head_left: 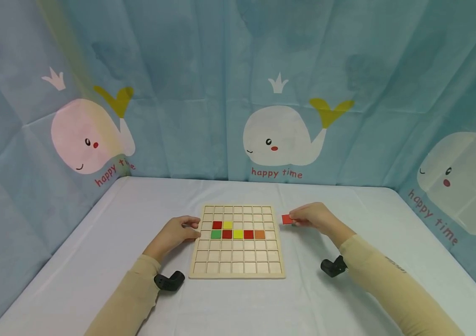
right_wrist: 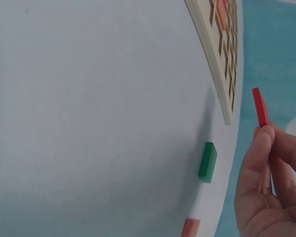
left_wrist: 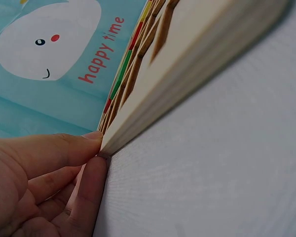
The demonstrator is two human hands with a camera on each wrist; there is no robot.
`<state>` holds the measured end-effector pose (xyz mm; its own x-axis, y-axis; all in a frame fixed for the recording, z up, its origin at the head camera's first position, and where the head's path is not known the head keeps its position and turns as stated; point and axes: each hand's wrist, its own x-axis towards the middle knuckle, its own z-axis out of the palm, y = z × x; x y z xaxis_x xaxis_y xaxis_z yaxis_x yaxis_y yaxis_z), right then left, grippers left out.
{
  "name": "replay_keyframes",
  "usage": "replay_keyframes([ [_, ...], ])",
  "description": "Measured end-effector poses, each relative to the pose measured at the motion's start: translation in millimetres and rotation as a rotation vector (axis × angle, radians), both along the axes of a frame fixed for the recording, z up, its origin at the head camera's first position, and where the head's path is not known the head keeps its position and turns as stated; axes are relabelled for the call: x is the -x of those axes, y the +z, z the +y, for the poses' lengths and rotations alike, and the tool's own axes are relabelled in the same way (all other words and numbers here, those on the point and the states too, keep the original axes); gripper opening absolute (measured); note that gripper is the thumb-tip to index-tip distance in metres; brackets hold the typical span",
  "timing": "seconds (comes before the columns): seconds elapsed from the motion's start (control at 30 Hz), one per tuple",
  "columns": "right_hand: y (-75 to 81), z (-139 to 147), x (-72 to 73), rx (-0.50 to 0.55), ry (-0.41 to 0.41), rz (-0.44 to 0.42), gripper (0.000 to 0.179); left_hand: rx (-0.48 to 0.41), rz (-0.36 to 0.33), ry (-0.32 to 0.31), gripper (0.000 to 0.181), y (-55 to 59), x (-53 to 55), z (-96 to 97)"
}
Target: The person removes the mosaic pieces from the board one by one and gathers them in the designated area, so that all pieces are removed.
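A square wooden grid board [head_left: 238, 275] lies on the table between the hands, with several coloured tiles set in two of its rows. At its left edge, my left hand [head_left: 175, 233] pinches the border between thumb and finger; the left wrist view shows the fingertips [left_wrist: 93, 140] right at the board's side. My right hand [head_left: 315, 217] pinches a flat red tile [head_left: 287, 219] by one end, just right of the board. In the right wrist view this tile [right_wrist: 260, 107] is held up above the table.
Below the right hand, a green tile [right_wrist: 207, 163] and an orange-red tile [right_wrist: 190, 228] lie on the white tablecloth [head_left: 238, 308]. The head view hides them behind the hand. Black devices [head_left: 169, 281] sit at both wrists. A blue whale-print curtain [head_left: 204, 140] hangs behind the table.
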<state>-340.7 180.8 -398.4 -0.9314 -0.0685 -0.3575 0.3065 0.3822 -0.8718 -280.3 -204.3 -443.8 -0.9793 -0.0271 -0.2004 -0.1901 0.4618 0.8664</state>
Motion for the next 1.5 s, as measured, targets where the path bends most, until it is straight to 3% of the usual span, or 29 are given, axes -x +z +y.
replay_keyframes([
  [1.0, 10.6, 39.9, 5.2, -0.055, -0.053, -0.069, 0.046, -0.005, 0.004, -0.001, 0.051, -0.6, 0.0, -0.4],
  [1.5, 10.3, 66.4, 3.3, 0.018, -0.089, -0.076, 0.056, -0.016, 0.007, -0.001, 0.05, -1.0, 0.6, -0.2],
])
